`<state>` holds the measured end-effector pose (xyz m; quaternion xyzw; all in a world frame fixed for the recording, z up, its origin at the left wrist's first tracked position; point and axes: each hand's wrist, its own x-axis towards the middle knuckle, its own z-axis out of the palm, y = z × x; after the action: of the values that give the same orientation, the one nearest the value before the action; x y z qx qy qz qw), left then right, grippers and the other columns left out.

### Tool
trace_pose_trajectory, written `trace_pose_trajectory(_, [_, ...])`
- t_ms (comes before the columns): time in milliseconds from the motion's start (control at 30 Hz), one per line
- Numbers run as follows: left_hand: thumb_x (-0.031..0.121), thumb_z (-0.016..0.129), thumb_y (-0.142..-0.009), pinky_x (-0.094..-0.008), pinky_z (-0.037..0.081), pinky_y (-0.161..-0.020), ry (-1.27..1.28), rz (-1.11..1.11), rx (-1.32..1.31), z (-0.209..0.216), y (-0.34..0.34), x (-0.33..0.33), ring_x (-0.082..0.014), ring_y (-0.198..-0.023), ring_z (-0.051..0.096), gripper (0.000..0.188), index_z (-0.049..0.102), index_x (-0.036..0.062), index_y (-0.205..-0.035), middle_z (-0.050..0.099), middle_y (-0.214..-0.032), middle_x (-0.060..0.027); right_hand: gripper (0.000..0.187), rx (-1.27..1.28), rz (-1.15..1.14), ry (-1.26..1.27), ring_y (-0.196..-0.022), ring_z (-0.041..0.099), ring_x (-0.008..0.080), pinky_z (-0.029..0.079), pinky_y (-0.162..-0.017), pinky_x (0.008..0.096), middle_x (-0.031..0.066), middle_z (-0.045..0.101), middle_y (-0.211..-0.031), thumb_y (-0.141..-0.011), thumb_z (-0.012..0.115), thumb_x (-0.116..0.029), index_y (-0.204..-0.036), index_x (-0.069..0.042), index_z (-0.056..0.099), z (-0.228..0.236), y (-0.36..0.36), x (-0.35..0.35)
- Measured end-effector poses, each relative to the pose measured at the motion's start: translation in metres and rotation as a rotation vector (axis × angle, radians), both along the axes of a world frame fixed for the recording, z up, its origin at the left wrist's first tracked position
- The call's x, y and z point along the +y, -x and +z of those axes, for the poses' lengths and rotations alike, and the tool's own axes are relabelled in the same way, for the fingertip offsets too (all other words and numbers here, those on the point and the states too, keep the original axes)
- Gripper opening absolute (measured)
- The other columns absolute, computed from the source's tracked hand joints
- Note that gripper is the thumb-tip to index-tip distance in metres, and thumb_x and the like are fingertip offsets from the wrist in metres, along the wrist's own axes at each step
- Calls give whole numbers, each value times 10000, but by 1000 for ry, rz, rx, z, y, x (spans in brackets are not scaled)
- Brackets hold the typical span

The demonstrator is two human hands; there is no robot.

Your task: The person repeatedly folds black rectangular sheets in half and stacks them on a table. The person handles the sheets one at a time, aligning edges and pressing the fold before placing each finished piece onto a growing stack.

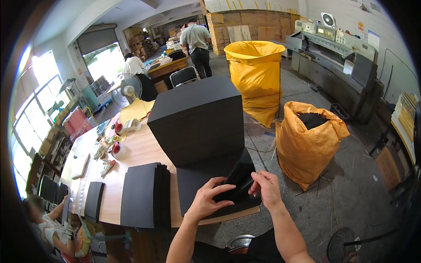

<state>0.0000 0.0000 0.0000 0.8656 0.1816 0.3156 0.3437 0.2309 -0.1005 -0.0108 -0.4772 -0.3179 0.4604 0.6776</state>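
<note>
A black folded piece of sheet material (240,173) is raised at the near right corner of the table. My left hand (209,198) holds its left side, thumb below and fingers above. On its right side, my right hand (266,187) is closed in a pinch at the edge. Under both hands lies a flat black sheet (193,184). Just beyond it rises a large black block or stack (199,127), taller than the other piles. To the left of my left hand, a stack of black boards (142,195) lies on the table, with a smaller black pile (94,200) further left.
The wooden table (138,151) also bears tape rolls (117,150), gloves and yellow sheets (137,110). A fan (127,90) stands behind. Right of the table are an orange sack (307,147) and a yellow bin bag (255,79). A seated person (57,228) is at the lower left.
</note>
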Motion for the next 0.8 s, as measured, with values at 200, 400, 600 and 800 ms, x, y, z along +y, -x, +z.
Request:
trace_pose_trajectory(200, [214,990,-796,-399,610,-1009,101,11,-7,-1,-5,-3,-343,-1215,719,585,795,198,-1346,657,-1407,-179,403,-32,14,10,-596,657,133,461,-540,271,23,640,-662,-1115,646,-277,-764,-81,615,2,-8,-7])
trace_pose_trajectory(400, [232,988,-798,-410,604,-1010,54,26,1,2,-2,-2,-347,-1208,718,580,796,193,-1343,666,-1405,-180,351,-652,-370,-73,-635,647,218,463,-570,355,55,651,-731,-1067,678,-237,-773,-64,598,0,2,-18])
trace_pose_trajectory(600, [275,963,-809,-442,598,-1032,-137,5,101,3,-2,-4,-343,-1219,708,568,793,251,-1350,661,-1436,-184,303,-1445,-5,-258,-1158,646,353,429,-1109,535,128,687,-1106,-882,782,-249,-1148,-109,744,-11,26,-51])
trace_pose_trajectory(800, [97,842,-854,-681,309,-1291,-801,58,397,-1,15,-34,-325,-1358,624,874,513,376,-1614,477,-1665,-150,509,-1401,182,-155,-1430,498,422,287,-1261,578,185,642,-1396,-968,757,-382,-1414,-148,680,-26,25,-53])
